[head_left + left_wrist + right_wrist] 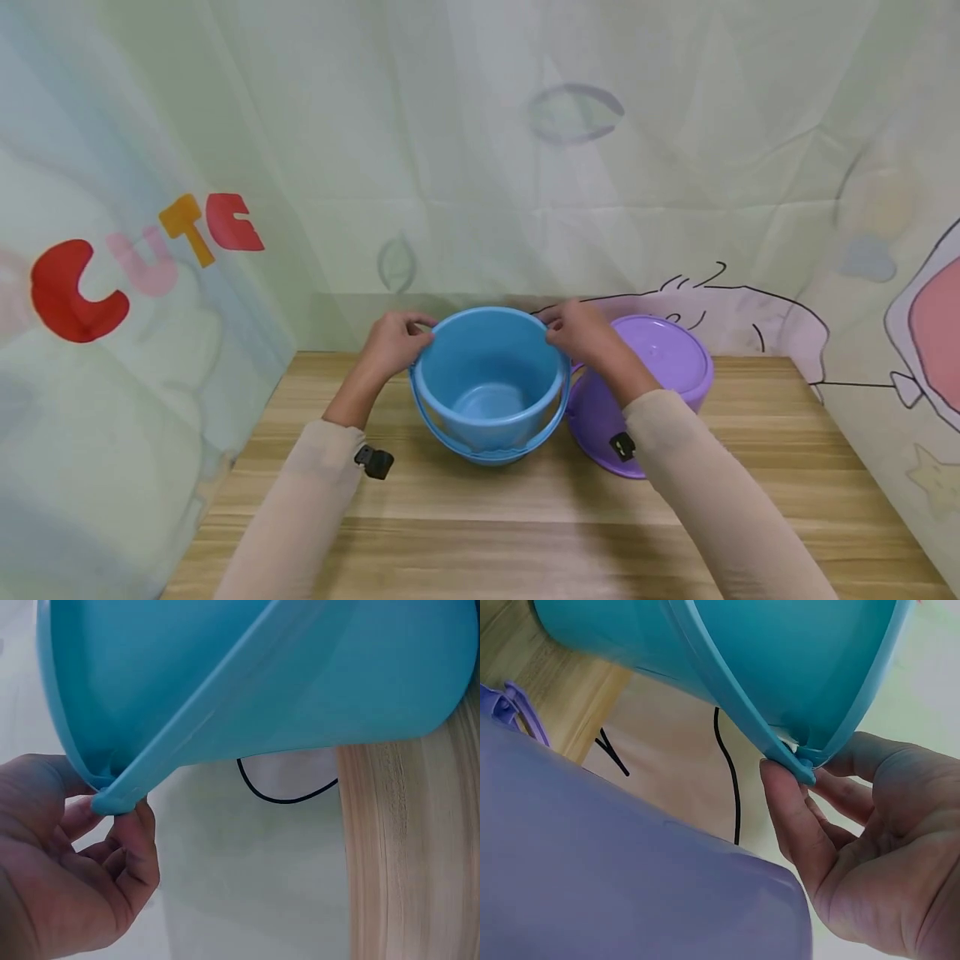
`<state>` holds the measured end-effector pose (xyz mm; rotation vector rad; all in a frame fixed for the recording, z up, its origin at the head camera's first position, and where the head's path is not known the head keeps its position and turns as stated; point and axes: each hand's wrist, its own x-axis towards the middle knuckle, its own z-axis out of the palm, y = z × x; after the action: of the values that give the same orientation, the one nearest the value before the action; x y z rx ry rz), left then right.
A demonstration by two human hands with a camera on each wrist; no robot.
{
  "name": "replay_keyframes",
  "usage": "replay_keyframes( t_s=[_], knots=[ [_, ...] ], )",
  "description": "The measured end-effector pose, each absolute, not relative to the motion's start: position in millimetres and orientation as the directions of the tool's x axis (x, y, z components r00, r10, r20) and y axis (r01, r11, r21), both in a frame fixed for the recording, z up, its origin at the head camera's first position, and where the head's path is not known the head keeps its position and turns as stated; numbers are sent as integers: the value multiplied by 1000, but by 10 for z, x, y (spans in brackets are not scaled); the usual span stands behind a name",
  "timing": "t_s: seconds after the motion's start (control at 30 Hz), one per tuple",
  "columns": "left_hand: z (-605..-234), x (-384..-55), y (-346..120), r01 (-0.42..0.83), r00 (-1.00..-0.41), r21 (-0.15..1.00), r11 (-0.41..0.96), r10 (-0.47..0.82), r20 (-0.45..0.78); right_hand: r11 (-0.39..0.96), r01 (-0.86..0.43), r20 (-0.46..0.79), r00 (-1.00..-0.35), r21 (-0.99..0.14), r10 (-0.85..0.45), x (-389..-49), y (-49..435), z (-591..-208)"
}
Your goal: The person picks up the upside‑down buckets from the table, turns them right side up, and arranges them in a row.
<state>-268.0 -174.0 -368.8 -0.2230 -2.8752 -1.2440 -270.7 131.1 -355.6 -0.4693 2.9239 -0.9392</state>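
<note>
A light blue bucket [491,404] stands upright on the wooden table, its mouth tipped toward me in the head view. No contents show inside. Its blue carrying handle [491,454] hangs down along the near side. At the left of the mouth my left hand [393,342] pinches the rim between thumb and fingers. Across from it, my right hand [581,333] pinches the rim too; in the right wrist view the thumb [784,799] presses the rim from outside. Just right of the blue bucket, partly behind my right forearm, a purple bucket [667,354] sits bottom up.
The wooden table [450,533] runs back to a printed curtain [480,167] close behind the buckets. More curtain hangs along the left and right sides. A purple handle piece [525,712] sticks out beside the purple bucket in the right wrist view.
</note>
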Motion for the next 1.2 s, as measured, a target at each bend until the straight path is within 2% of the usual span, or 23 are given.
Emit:
replay_keyframes(
  t_s=[0.2, 0.33, 0.57, 0.87, 1.2],
  knots=[
    [-3707, -2648, -1771, 128, -990, 729, 672, 127, 56, 790, -356, 144, -933, -498, -330, -2673, 1297, -3598],
    [-3730, -2601, -1786, 152, -987, 731, 665, 135, 83, 822, -344, 131, -938, -453, -320, -2639, 1320, -3615],
    [-3725, -2383, -1812, 175, -984, 733, 657, 137, 113, 796, -259, 63, -961, -547, -270, -2474, 1326, -3579],
    [-3774, -2118, -1773, 141, -990, 720, 679, 118, 82, 663, -262, 109, -959, -701, -263, -2091, 1317, -3676],
    [-3906, -1913, -1699, 166, -986, 746, 645, 129, 108, 624, -240, 150, -969, -744, -194, -1834, 1326, -3962]
  ],
)
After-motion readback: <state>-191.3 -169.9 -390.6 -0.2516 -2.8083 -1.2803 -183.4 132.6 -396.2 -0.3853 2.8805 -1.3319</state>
